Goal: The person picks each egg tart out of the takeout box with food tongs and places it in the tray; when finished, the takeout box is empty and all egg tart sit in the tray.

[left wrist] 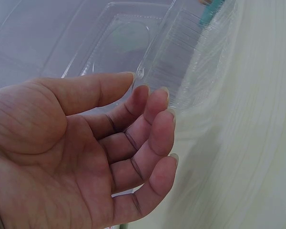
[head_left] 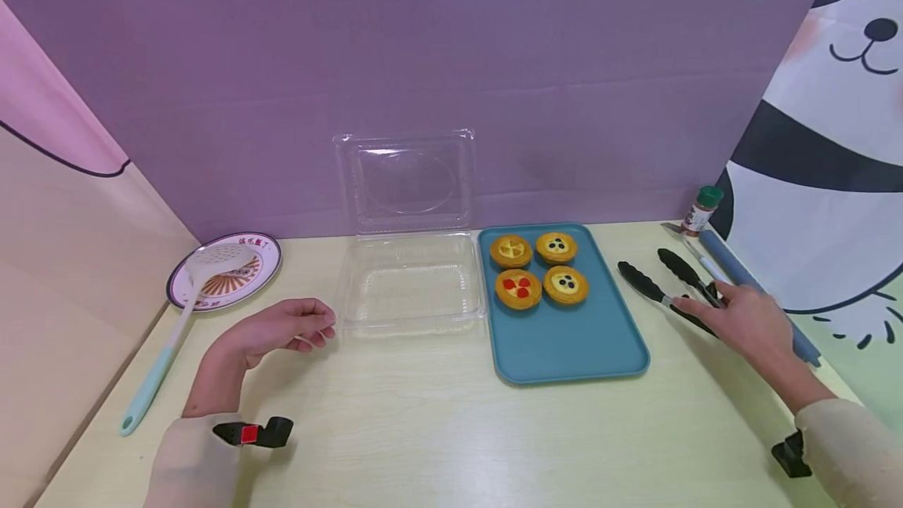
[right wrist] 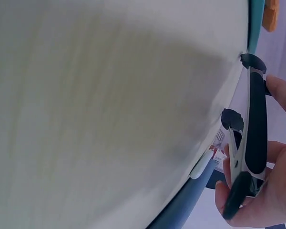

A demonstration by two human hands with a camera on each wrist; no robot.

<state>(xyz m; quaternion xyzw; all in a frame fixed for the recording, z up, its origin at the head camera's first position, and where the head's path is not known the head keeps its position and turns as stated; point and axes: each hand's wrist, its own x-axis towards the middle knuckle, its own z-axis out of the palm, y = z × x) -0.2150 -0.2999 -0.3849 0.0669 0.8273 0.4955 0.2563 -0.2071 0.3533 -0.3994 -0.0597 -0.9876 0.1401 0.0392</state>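
Observation:
My right hand (head_left: 756,325) grips a pair of black-and-metal tongs (head_left: 640,281) at the right of the table. The two black tips stand apart, pointing toward the back and left, with nothing between them. In the right wrist view the tongs (right wrist: 256,124) lie between thumb and fingers. My left hand (head_left: 282,328) hovers with loosely bent fingers just left of a clear plastic clamshell box (head_left: 416,281), whose lid stands raised. The left wrist view shows the palm (left wrist: 43,157) holding nothing. Several tarts (head_left: 518,289) with differing toppings sit on the far half of a blue tray (head_left: 571,355).
At the left, a white slotted skimmer (head_left: 151,382) with a pale green handle leans its head over a decorated plate (head_left: 264,257). Right of the tongs lie a slim metal-tipped utensil (head_left: 705,261), a blue roll (head_left: 804,347) and a green-capped jar (head_left: 700,214). A purple backdrop (head_left: 451,61) rises behind.

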